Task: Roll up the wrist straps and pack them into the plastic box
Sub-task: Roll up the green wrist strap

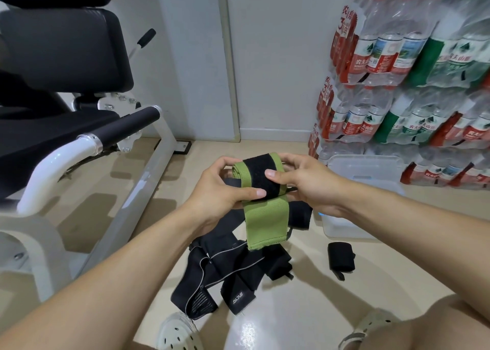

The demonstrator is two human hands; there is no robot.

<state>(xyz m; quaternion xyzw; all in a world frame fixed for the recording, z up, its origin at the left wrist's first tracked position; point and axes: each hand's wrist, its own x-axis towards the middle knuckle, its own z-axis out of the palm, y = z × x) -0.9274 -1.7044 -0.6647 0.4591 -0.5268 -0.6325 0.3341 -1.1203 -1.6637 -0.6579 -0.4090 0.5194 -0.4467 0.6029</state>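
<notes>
While both hands grip it, the green strap [258,188] hangs between them.

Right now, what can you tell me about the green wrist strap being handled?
The green wrist strap is woven, elastic-looking olive-green fabric with a black fuzzy patch, probably hook-and-loop, across its outer turn. It is partly rolled: the roll lies roughly horizontal in the air above the floor, and a flat tail with a stitched end hangs down over the pile of black straps. The left hand grips the roll's left end and the right hand grips its right end, both thumbs pressing on the black patch.
</notes>
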